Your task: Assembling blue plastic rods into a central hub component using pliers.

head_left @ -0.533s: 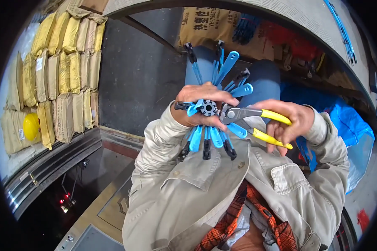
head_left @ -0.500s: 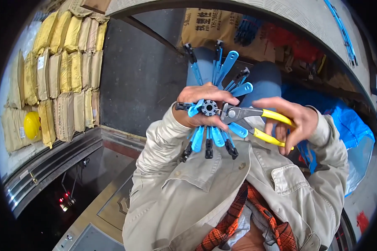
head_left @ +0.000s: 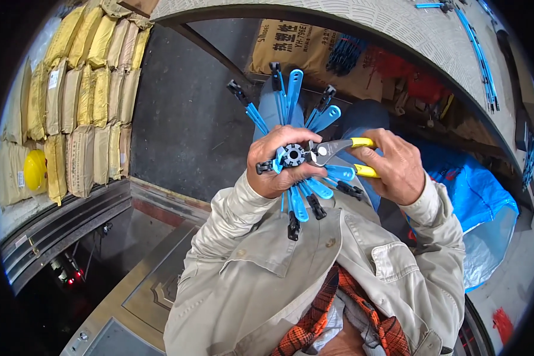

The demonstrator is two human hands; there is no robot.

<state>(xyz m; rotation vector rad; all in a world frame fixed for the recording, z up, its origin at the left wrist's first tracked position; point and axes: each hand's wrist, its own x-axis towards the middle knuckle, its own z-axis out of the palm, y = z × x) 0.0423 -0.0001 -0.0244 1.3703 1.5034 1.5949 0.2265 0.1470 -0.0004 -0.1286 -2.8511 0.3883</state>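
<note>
A round dark grey hub (head_left: 299, 162) with a hole in its centre sits in my left hand (head_left: 270, 145), its fingers and thumb wrapped round it. Flat blue plastic arms (head_left: 293, 92) fan outward from the hub, several tipped with black clips (head_left: 329, 95). My right hand (head_left: 397, 169) is closed round the yellow handles of a pair of cutting pliers (head_left: 333, 148). Their jaws are at the hub's right side, between my left thumb and forefinger. What exactly lies between the jaws is too small to make out.
Stacked yellow and tan sacks (head_left: 95, 101) stand at the left, with a yellow hard hat (head_left: 34, 169) on them. A pale textured tabletop (head_left: 350, 8) arches across the top, bearing blue strips (head_left: 483, 59). A blue bag (head_left: 474, 196) lies right of my arm.
My right fingers have closed in on the pliers, and the handles are nearer together. The hub with its blue arms has turned a little. Both hands sit slightly further left.
</note>
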